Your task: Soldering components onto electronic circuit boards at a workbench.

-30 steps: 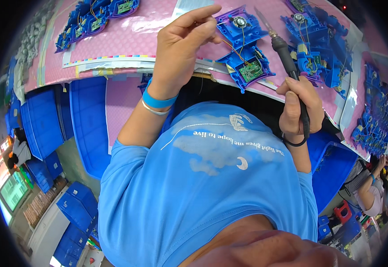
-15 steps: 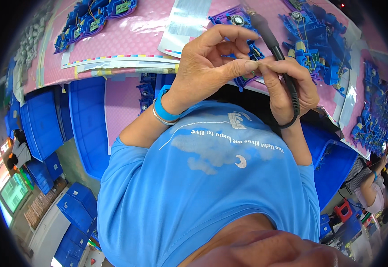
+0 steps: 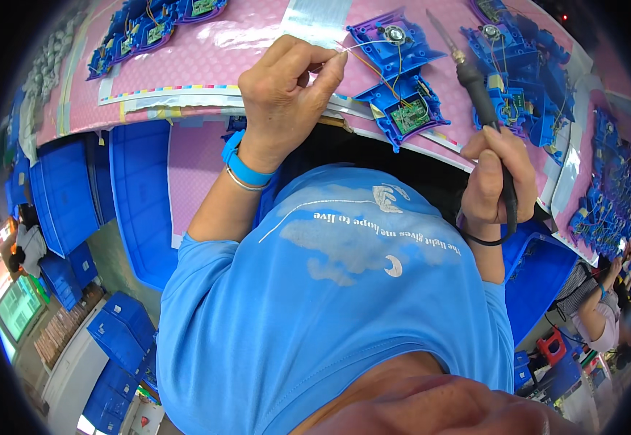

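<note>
My left hand pinches the ends of thin wires, white, red and yellow, between thumb and forefinger. These wires run to an opened blue plastic housing in two joined halves on the table. One half carries a small round speaker; the other holds a green circuit board near the table's front edge. In my right hand is a black soldering iron, its metal tip pointing up and away, right of the housing and apart from it.
More blue housings with boards and wires lie in a pile to the right and a row at far left. Blue bins stand below the pink-covered table. Another person sits at far right.
My hands have parted: the left moved left and holds wire ends, the right moved right and down with the soldering iron. The housing between them now shows fully.
</note>
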`<action>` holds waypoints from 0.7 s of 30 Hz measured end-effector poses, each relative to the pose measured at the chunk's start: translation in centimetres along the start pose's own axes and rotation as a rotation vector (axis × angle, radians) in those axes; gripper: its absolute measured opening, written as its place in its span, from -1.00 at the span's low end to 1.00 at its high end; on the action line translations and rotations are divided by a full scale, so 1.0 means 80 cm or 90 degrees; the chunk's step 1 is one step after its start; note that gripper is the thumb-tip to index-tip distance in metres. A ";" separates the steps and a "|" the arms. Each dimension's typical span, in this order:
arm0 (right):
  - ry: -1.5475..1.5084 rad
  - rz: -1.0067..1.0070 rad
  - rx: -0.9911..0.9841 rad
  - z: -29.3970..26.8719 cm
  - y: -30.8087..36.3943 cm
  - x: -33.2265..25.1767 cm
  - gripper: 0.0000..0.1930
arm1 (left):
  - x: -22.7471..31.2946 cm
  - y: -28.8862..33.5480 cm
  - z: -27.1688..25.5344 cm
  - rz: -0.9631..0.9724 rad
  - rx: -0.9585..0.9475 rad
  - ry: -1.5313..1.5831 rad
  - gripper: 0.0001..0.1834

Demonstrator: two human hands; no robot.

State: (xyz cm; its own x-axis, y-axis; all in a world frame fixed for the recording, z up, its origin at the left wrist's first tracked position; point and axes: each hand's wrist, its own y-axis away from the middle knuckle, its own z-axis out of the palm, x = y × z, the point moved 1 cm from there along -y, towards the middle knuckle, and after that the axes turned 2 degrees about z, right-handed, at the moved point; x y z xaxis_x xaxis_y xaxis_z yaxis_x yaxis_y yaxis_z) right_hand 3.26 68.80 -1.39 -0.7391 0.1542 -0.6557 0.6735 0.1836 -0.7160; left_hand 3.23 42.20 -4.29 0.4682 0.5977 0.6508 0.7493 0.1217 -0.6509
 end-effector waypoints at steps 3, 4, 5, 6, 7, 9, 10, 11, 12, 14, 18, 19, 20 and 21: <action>-0.003 0.009 -0.015 -0.004 0.012 0.000 -0.79 | 0.001 0.004 0.004 0.022 -0.006 -0.043 -0.89; -0.010 0.024 -0.035 -0.005 0.014 -0.002 -0.79 | 0.000 0.004 0.005 0.021 -0.005 -0.043 -0.89; 0.017 0.012 -0.077 -0.003 0.009 -0.007 -0.75 | -0.001 0.005 0.006 0.030 -0.001 -0.058 -0.89; 0.017 0.013 -0.079 -0.002 0.010 -0.007 -0.75 | -0.002 0.005 0.007 0.040 0.004 -0.074 -0.89; 0.026 0.016 -0.083 -0.001 0.012 -0.006 -0.76 | -0.003 0.005 0.008 0.040 0.004 -0.074 -0.89; 0.034 0.019 -0.088 0.001 0.014 -0.005 -0.76 | -0.004 0.006 0.010 0.051 -0.006 -0.100 -0.89; 0.029 0.027 -0.086 0.002 0.014 -0.005 -0.77 | -0.005 0.007 0.010 0.051 -0.005 -0.100 -0.89; 0.024 0.036 -0.085 0.003 0.013 -0.005 -0.78 | -0.006 0.008 0.011 0.057 -0.009 -0.114 -0.88; 0.024 0.035 -0.086 0.004 0.012 -0.004 -0.78 | -0.007 0.008 0.011 0.063 -0.014 -0.127 -0.88; 0.030 -0.004 -0.088 0.006 0.009 -0.002 -0.79 | -0.007 0.009 0.010 0.064 -0.014 -0.135 -0.88; 0.018 0.011 -0.093 0.009 0.009 -0.002 -0.80 | -0.010 0.010 0.010 0.065 -0.015 -0.138 -0.88; 0.015 0.018 -0.093 0.010 0.008 -0.002 -0.80 | -0.010 0.010 0.010 0.064 -0.015 -0.139 -0.88; 0.012 0.024 -0.092 0.011 0.008 -0.002 -0.80 | -0.011 0.010 0.011 0.067 -0.014 -0.140 -0.88; 0.011 0.024 -0.093 0.011 0.008 -0.001 -0.80 | -0.011 0.010 0.011 0.070 -0.013 -0.141 -0.88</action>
State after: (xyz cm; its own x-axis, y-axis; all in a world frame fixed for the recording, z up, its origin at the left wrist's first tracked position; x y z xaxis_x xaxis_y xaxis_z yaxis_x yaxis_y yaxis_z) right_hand 3.78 68.04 -1.98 -0.7138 0.1810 -0.6766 0.6937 0.3159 -0.6473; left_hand 3.02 42.46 -5.77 0.4353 0.7661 0.4728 0.7092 0.0317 -0.7043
